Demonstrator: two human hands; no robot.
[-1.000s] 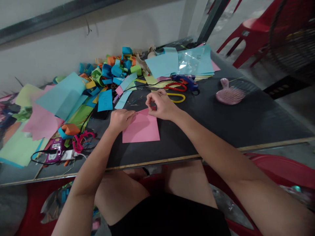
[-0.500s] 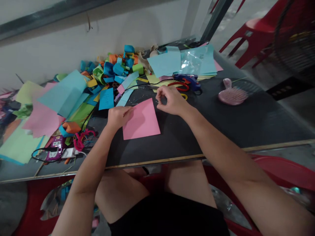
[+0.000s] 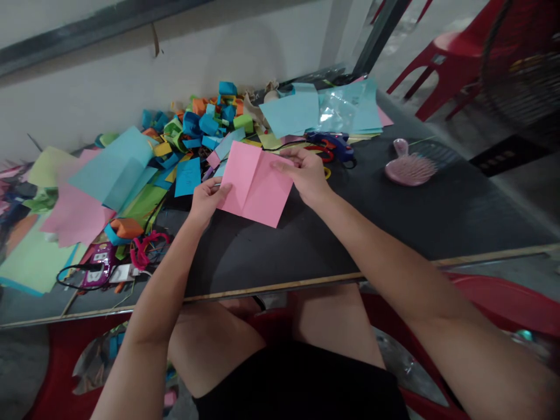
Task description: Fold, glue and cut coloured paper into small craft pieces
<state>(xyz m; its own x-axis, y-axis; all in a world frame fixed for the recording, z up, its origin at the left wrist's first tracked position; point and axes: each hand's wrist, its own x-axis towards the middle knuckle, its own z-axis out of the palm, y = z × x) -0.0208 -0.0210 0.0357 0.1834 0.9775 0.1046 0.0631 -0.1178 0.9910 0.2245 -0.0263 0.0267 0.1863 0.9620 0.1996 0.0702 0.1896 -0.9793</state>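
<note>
A pink sheet of paper (image 3: 266, 195) with a crease down its middle is held up over the dark table. My left hand (image 3: 206, 200) pinches its left edge between thumb and fingers. On the other side my right hand (image 3: 305, 175) grips the upper right edge, thumb on the near face. Behind the sheet and the right hand lie red-handled scissors (image 3: 321, 153), partly covered. A small blue paper with writing (image 3: 188, 176) rests just beyond my left hand.
Folded paper pieces (image 3: 209, 123) are heaped along the wall. Coloured sheets (image 3: 79, 198) spread at the left, near a purple device (image 3: 100, 263) with a cable. More light-blue sheets (image 3: 293, 111) lie at the back. A pink hairbrush (image 3: 409, 169) sits at the right, and a fan (image 3: 520, 76) stands beyond.
The pink paper has been lifted off the table and turned, and its middle crease now shows. My right hand, apart from the paper before, has closed on its right edge.
</note>
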